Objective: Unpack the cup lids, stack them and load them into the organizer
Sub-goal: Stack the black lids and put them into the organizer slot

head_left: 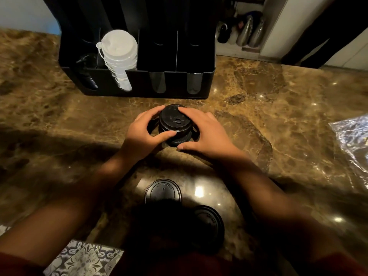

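In the middle of the frame both hands hold a small stack of black lids (175,124) that stands on the brown marble counter (278,108). The left hand (143,134) grasps the stack from the left side, with the thumb on its near edge and the fingers curled around the far edge. The right hand (207,132) grasps it from the right, fingertips on the top lid and the thumb low at the near side.

Above the hands, in the upper part of the frame, stands the black organizer (139,76) with several slots. Its second slot from the left contains a row of white lids (119,54); the slot at the far left holds something dark that I cannot identify.

Two single black lids lie on the counter in the lower middle: one (162,191) between the forearms, another (209,222) lower and to the right. A clear plastic bag (352,136) lies at the right edge.
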`<state>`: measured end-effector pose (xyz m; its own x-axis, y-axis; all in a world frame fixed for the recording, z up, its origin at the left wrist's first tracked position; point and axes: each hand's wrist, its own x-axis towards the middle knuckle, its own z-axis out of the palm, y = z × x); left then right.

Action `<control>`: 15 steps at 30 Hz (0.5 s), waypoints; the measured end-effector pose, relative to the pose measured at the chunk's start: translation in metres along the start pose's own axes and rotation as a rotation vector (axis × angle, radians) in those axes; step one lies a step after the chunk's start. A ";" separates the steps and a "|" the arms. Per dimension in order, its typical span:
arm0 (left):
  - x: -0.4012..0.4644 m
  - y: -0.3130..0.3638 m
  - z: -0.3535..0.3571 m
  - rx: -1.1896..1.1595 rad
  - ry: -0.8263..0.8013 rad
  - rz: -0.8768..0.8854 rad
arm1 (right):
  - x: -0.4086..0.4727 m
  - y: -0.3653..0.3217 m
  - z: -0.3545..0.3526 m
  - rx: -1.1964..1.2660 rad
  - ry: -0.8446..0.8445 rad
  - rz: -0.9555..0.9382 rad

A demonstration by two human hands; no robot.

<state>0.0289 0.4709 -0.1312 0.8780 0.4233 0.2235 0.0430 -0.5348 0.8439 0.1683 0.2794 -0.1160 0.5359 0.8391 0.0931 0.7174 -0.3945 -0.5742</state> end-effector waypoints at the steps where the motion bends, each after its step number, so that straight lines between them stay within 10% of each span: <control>1: 0.000 -0.001 0.001 -0.065 -0.028 -0.010 | -0.001 -0.001 0.002 -0.023 0.015 -0.008; 15: 0.011 -0.020 -0.004 -0.209 -0.077 -0.049 | 0.009 -0.001 0.000 -0.027 0.019 0.005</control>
<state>0.0363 0.4889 -0.1438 0.9113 0.3839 0.1489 -0.0063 -0.3484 0.9373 0.1725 0.2872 -0.1145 0.5475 0.8300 0.1060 0.7265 -0.4087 -0.5523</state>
